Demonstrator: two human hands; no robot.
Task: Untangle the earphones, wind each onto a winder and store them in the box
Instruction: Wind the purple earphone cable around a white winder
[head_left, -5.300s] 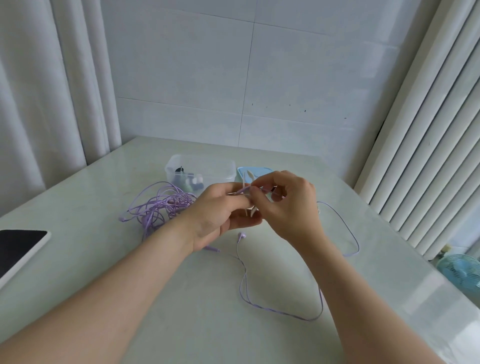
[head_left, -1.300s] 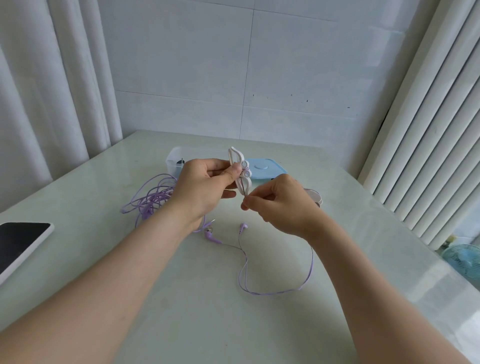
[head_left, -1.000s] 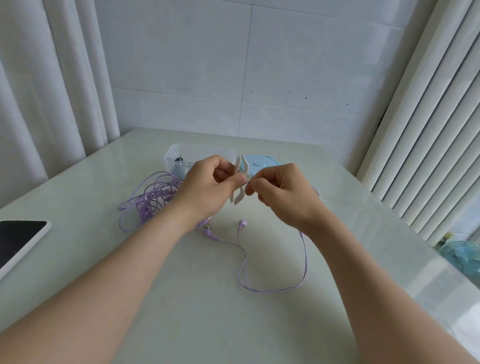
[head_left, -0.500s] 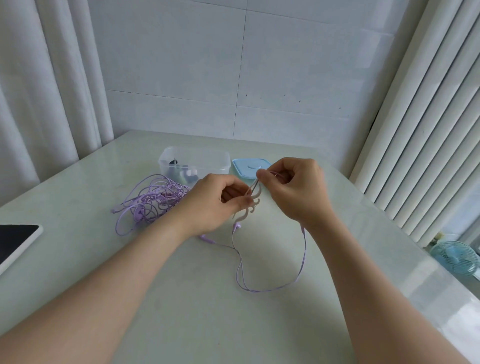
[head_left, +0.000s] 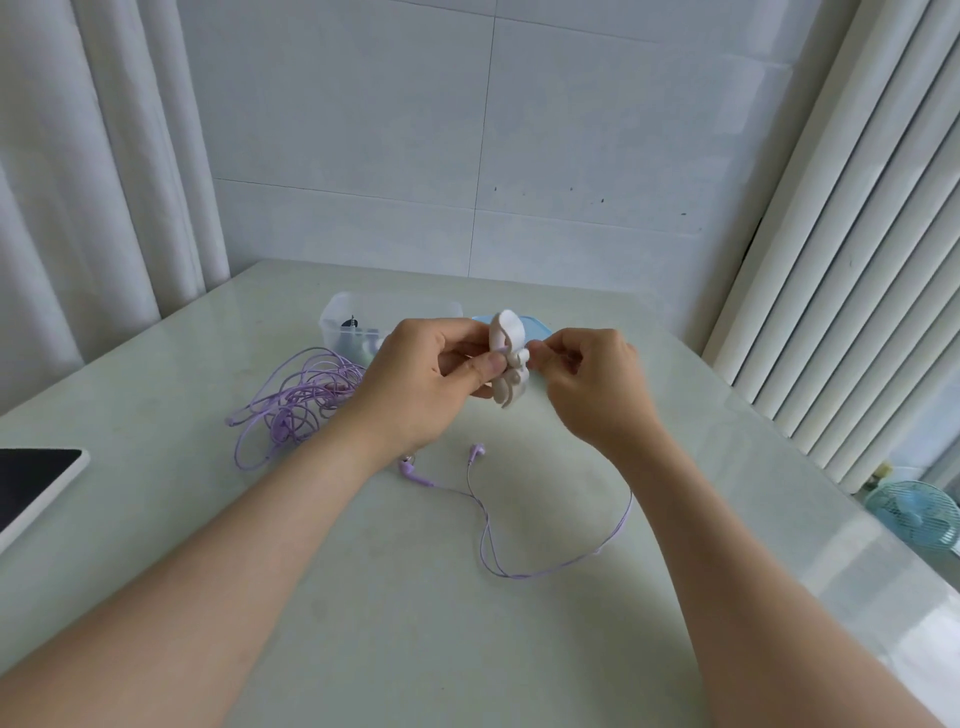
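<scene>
Left hand pinches white winder above worktop; right hand pinches purple earphone cable beside it, contact hidden by fingers. Cable loops on worktop below hands, well inside its edges; box behind them half hidden.

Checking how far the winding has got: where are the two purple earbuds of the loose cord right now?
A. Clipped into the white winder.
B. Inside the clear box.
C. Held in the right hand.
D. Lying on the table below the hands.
D: both earbuds lie on the table under the hands, while the left hand grips the winder and the right hand pinches the purple cord.
</scene>
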